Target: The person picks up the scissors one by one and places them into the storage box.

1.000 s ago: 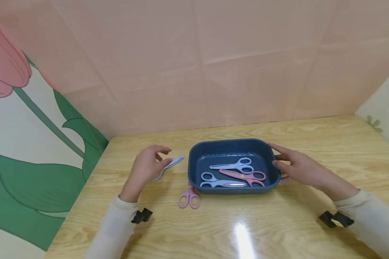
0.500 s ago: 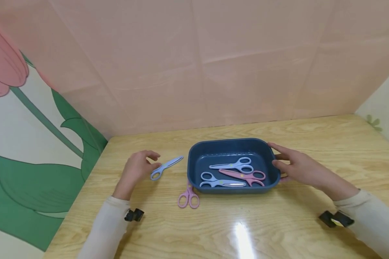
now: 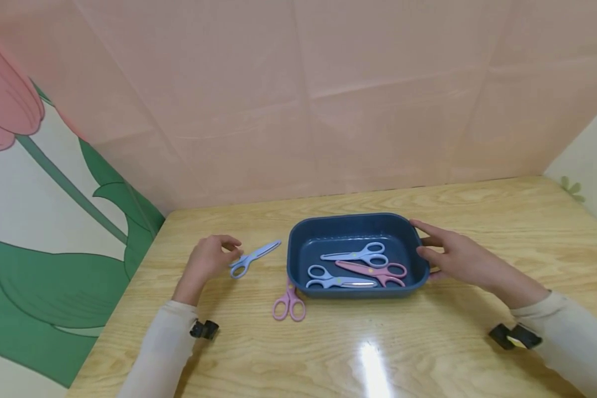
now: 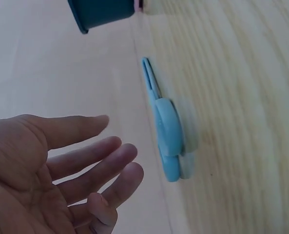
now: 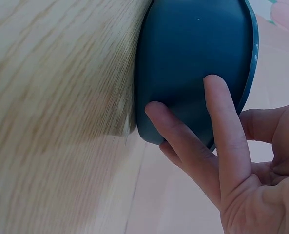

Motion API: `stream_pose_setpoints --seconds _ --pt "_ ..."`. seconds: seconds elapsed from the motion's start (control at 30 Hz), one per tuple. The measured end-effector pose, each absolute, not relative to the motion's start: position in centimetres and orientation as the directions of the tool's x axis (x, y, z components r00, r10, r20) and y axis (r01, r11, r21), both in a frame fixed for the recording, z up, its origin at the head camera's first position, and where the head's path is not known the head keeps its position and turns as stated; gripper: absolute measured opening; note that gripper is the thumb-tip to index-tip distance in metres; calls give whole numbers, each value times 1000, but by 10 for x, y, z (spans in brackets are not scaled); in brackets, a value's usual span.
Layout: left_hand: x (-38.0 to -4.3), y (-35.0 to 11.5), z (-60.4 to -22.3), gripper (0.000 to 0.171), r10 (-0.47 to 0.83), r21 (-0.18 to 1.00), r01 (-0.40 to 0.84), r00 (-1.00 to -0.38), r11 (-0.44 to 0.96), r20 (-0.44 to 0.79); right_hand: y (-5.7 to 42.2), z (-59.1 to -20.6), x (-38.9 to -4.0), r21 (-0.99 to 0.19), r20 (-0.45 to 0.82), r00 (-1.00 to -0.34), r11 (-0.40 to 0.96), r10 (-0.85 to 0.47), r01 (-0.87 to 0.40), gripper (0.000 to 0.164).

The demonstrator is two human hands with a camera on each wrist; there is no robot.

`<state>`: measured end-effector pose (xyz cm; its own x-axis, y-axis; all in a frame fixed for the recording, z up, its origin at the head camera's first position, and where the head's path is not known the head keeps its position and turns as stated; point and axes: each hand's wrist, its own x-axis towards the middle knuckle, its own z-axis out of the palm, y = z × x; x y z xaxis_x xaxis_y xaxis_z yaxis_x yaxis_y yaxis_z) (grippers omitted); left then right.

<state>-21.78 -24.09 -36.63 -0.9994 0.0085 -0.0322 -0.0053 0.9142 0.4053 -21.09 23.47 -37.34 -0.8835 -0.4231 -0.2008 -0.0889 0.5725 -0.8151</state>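
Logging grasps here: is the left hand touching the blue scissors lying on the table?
Apart. The left wrist view shows a gap between left hand and blue scissors.

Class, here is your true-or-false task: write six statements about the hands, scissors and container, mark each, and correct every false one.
1. The right hand grips one end of the dark-blue container. True.
2. The container is empty. False: it holds a pink pair of scissors and two light-blue pairs.
3. A light-blue pair outside lies near the left hand. True.
4. The left hand is gripping that pair. False: its fingers are apart from it.
5. A pink pair outside has its handles toward the person. True.
6. Pink pairs outnumber light-blue ones. False: three are light-blue, two pink.
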Motion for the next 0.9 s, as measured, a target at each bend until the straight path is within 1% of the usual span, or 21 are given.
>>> stream_pose_setpoints --seconds 0.13,0.27,0.5,0.7,0.9 --pt "-219 -243 -369 26 -4 397 -23 -999 917 -50 235 -373 -211 -810 -204 -883 579 -423 -90 71" --pt "-220 -244 -373 24 -17 343 -42 -997 938 -76 234 -373 -211 -812 -203 -883 577 -424 -91 70" --pt "-221 -244 -378 25 -34 245 -69 -989 967 -144 234 -374 -211 -806 -201 -883 584 -425 -98 70" --pt "-221 -243 -381 22 -36 204 -64 -990 977 -139 234 -375 -212 -803 -206 -883 589 -421 -93 70" --pt "-221 -241 -382 23 -21 189 -47 -991 981 -133 235 -376 -212 -798 -211 -884 596 -416 -91 70"
